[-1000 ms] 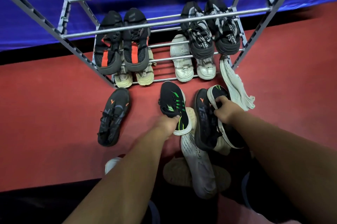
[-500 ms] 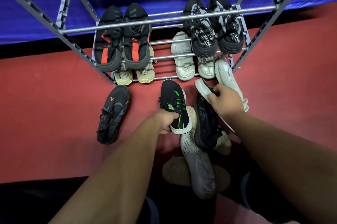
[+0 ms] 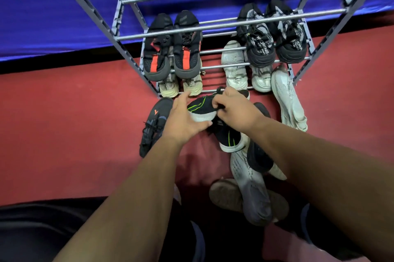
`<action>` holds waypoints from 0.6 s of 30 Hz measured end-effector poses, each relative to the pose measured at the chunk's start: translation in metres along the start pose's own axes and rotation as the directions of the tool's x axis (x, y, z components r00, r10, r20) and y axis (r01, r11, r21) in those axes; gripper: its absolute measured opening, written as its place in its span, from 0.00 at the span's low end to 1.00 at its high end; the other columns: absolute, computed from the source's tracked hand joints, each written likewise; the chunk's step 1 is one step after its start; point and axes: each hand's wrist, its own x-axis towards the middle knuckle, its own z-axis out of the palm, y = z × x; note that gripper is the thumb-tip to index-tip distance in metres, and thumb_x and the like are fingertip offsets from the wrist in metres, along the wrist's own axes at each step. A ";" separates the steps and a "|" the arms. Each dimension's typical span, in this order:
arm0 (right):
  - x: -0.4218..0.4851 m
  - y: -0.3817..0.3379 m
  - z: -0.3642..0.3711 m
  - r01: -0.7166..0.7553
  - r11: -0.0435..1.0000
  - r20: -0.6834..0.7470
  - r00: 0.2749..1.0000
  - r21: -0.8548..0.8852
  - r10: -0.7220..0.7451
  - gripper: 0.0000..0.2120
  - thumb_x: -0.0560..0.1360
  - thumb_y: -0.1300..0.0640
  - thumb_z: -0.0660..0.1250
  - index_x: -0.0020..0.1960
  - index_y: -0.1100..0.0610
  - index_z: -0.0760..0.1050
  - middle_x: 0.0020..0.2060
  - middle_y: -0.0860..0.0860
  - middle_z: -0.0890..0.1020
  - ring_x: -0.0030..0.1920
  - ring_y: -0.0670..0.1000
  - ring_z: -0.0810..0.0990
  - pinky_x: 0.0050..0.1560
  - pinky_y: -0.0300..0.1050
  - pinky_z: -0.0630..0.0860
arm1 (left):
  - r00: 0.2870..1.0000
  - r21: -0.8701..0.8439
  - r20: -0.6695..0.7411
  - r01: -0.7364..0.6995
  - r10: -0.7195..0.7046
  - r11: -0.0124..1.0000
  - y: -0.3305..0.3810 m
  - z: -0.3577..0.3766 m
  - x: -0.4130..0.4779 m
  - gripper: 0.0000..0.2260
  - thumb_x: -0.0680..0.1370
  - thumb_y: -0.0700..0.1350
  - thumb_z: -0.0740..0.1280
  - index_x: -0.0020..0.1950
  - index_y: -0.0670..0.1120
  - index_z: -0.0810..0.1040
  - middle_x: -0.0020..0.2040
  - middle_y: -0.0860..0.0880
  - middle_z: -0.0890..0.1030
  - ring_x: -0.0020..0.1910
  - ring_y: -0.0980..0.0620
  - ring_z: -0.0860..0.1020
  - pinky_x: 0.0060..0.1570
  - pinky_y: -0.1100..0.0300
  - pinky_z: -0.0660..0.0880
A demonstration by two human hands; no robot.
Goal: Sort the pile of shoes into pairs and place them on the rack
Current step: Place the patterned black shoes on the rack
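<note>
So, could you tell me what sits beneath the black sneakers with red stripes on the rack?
Two beige sneakers side by side; only their toes show, the black pair covers the rest.

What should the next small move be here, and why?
Probably lower the held green-striped shoe beside its mate, which lies just below it. The right hand pinches the held shoe's collar, and the left hand is against its white sole, grip unclear. The rack already carries pairs on its lower shelves, so matching these two comes first.
</note>
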 end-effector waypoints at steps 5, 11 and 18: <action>0.002 -0.022 0.026 0.120 0.993 0.054 0.991 0.014 -0.121 0.12 0.73 0.68 0.70 0.52 0.56 0.81 0.49 0.50 0.71 0.44 0.50 0.74 0.47 0.45 0.75 | 0.967 0.234 0.107 0.202 -0.232 0.951 -0.008 -0.002 -0.023 0.42 0.61 0.59 0.80 0.70 0.45 0.72 0.65 0.47 0.79 0.64 0.46 0.79 0.63 0.48 0.79; -0.029 -0.017 0.042 -0.375 0.862 0.090 0.900 -0.341 0.427 0.30 0.74 0.43 0.73 0.69 0.56 0.68 0.64 0.57 0.69 0.62 0.64 0.74 0.63 0.59 0.75 | 0.895 0.262 0.049 0.416 -0.443 0.871 -0.033 0.012 -0.056 0.31 0.63 0.54 0.79 0.62 0.44 0.74 0.58 0.45 0.83 0.55 0.42 0.83 0.56 0.50 0.81; -0.056 0.007 0.062 -0.363 0.777 0.195 0.833 -0.514 0.518 0.50 0.76 0.31 0.64 0.82 0.64 0.52 0.73 0.61 0.68 0.72 0.64 0.68 0.72 0.58 0.67 | 0.814 0.470 0.022 0.503 -0.580 0.725 -0.049 0.032 -0.055 0.52 0.61 0.61 0.85 0.75 0.40 0.64 0.71 0.41 0.74 0.72 0.40 0.73 0.70 0.49 0.72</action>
